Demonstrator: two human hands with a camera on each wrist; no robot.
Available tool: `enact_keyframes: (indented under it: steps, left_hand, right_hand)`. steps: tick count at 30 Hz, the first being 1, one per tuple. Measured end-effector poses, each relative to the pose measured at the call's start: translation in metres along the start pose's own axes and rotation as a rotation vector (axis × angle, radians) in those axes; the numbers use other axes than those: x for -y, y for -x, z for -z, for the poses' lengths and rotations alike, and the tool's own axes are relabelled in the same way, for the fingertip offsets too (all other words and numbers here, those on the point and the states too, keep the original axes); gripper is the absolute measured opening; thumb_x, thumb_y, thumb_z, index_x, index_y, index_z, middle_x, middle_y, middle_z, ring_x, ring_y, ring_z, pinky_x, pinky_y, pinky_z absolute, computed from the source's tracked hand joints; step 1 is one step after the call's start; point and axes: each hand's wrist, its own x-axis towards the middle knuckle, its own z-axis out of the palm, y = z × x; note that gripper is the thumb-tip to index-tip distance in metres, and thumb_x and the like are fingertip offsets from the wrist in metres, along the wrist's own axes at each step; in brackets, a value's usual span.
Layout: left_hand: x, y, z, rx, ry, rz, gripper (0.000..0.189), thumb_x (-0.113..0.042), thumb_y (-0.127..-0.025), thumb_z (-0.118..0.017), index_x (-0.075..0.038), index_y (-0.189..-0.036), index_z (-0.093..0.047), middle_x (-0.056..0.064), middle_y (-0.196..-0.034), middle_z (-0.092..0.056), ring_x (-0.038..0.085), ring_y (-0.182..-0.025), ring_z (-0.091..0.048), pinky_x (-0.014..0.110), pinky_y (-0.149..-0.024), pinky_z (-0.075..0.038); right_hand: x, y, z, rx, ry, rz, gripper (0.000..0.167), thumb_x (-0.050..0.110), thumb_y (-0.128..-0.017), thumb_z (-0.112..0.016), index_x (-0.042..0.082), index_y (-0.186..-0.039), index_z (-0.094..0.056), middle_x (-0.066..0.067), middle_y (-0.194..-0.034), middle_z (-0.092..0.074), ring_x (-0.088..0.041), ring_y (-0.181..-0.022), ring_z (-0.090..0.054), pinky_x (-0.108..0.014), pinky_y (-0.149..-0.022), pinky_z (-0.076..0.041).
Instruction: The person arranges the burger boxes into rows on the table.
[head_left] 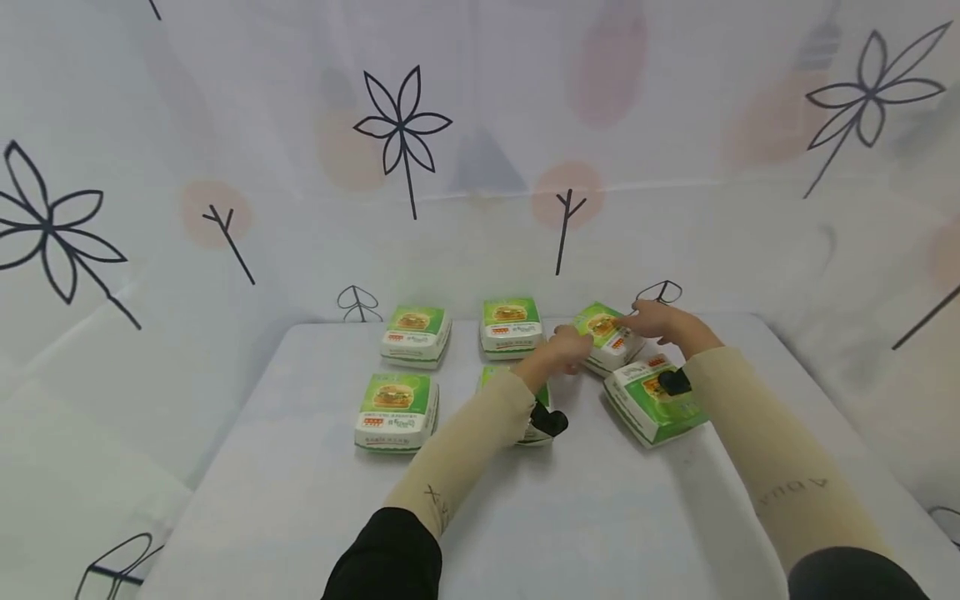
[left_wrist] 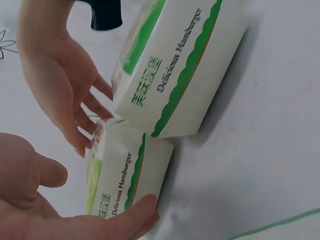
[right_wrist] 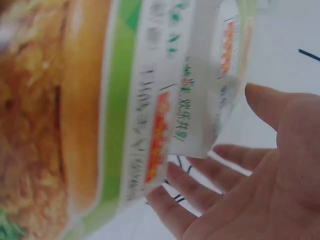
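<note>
A green-and-white hamburger box [head_left: 604, 335] at the back right sits turned at an angle between the two hands. My left hand [head_left: 557, 357] is at its left side; in the left wrist view, its extended fingers [left_wrist: 127, 220] lie along the printed side wall. On the other side is my right hand [head_left: 667, 323], its fingers [right_wrist: 192, 187] spread and loosely bent beside the box in the right wrist view. A second hamburger box [head_left: 654, 400] stands tilted in front, under the right wrist, its corner right against the first. My left forearm partly covers the front middle box [head_left: 542, 425].
On the white table [head_left: 300, 517], more hamburger boxes stand to the left: one at back middle [head_left: 512, 327], one at back left [head_left: 416, 336], one at front left [head_left: 397, 412]. A patterned cloth [head_left: 480, 167] hangs directly behind the table's far edge.
</note>
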Motion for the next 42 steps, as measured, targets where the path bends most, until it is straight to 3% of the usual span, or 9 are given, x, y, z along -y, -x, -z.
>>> enact_keyframes:
  steps: [4, 6, 12, 17, 24, 29, 34, 37, 42]
  left_hand:
    - [0.002, 0.007, -0.004, 0.087, 0.088, -0.003, 0.062, -0.022, -0.111, -0.043, 0.008, -0.158, -0.014, 0.023, -0.149, -0.038, 0.033, -0.131, -0.049, 0.049, -0.109, -0.048]
    - [0.003, 0.006, -0.005, 0.101, 0.095, -0.011, 0.061, -0.021, -0.111, -0.042, 0.007, -0.158, -0.015, 0.024, -0.152, -0.036, 0.034, -0.134, -0.047, 0.05, -0.11, -0.046]
    - [0.004, -0.005, -0.004, 0.094, 0.157, -0.024, 0.058, -0.01, -0.109, -0.044, 0.005, -0.159, -0.018, 0.025, -0.143, -0.047, 0.033, -0.125, -0.055, 0.048, -0.108, -0.049]
    - [0.003, -0.009, -0.003, 0.092, 0.18, -0.03, 0.058, -0.002, -0.107, -0.044, 0.001, -0.159, -0.019, 0.025, -0.135, -0.054, 0.036, -0.124, -0.059, 0.049, -0.107, -0.049]
    - [0.003, -0.012, -0.003, 0.069, 0.156, -0.036, 0.06, -0.006, -0.109, -0.044, -0.002, -0.161, -0.016, 0.023, -0.136, -0.052, 0.036, -0.123, -0.059, 0.05, -0.107, -0.049]
    - [0.0, -0.02, -0.003, 0.027, 0.1, -0.052, 0.059, -0.01, -0.11, -0.042, -0.003, -0.162, -0.015, 0.022, -0.135, -0.053, 0.033, -0.119, -0.061, 0.05, -0.103, -0.051]
    - [-0.004, -0.025, -0.005, -0.029, 0.071, -0.06, 0.053, -0.011, -0.111, -0.04, -0.003, -0.16, -0.023, 0.018, -0.129, -0.058, 0.029, -0.114, -0.063, 0.048, -0.101, -0.053]
    - [-0.002, -0.032, -0.006, -0.04, 0.08, -0.065, 0.052, -0.013, -0.111, -0.039, -0.005, -0.16, -0.024, 0.017, -0.126, -0.06, 0.027, -0.112, -0.064, 0.047, -0.1, -0.054]
    - [0.002, -0.045, -0.006, -0.058, 0.02, -0.061, 0.053, -0.019, -0.112, -0.039, -0.007, -0.161, -0.024, 0.014, -0.13, -0.059, 0.021, -0.106, -0.062, 0.043, -0.096, -0.055]
  right_hand:
    - [-0.005, -0.002, -0.001, 0.027, -0.001, -0.029, 0.076, 0.04, -0.11, -0.038, -0.018, -0.153, -0.015, -0.041, -0.156, -0.02, -0.056, -0.14, -0.033, -0.06, -0.103, -0.048]
    - [-0.004, -0.002, -0.002, 0.037, -0.018, -0.051, 0.075, 0.041, -0.109, -0.038, -0.019, -0.152, -0.02, -0.041, -0.153, -0.028, -0.055, -0.137, -0.038, -0.058, -0.102, -0.05]
    - [-0.003, 0.0, -0.006, 0.023, -0.036, -0.123, 0.07, 0.043, -0.108, -0.042, -0.019, -0.141, -0.038, -0.03, -0.128, -0.054, -0.039, -0.115, -0.057, -0.048, -0.094, -0.054]
    - [-0.003, 0.001, -0.009, 0.026, -0.102, -0.135, 0.066, 0.04, -0.109, -0.044, -0.019, -0.138, -0.04, -0.024, -0.119, -0.056, -0.03, -0.104, -0.057, -0.037, -0.085, -0.055]
    - [-0.004, 0.001, -0.009, 0.007, -0.13, -0.115, 0.063, 0.039, -0.108, -0.044, -0.019, -0.134, -0.044, -0.02, -0.111, -0.059, -0.026, -0.094, -0.06, -0.032, -0.077, -0.056]
    - [-0.003, -0.002, -0.008, -0.018, -0.163, -0.091, 0.07, 0.037, -0.109, -0.043, -0.024, -0.14, -0.032, -0.032, -0.128, -0.052, -0.036, -0.109, -0.063, -0.04, -0.091, -0.058]
    - [-0.001, -0.002, -0.006, -0.044, -0.186, -0.082, 0.072, 0.035, -0.11, -0.04, -0.025, -0.147, -0.023, -0.039, -0.144, -0.038, -0.048, -0.131, -0.05, -0.049, -0.106, -0.05]
    - [-0.001, -0.005, -0.006, -0.05, -0.207, -0.079, 0.072, 0.031, -0.109, -0.039, -0.025, -0.149, -0.016, -0.042, -0.15, -0.03, -0.051, -0.137, -0.043, -0.051, -0.11, -0.046]
    - [-0.003, -0.011, -0.008, -0.078, -0.219, -0.105, 0.071, 0.029, -0.109, -0.039, -0.024, -0.15, -0.016, -0.041, -0.152, -0.029, -0.05, -0.138, -0.043, -0.05, -0.111, -0.046]
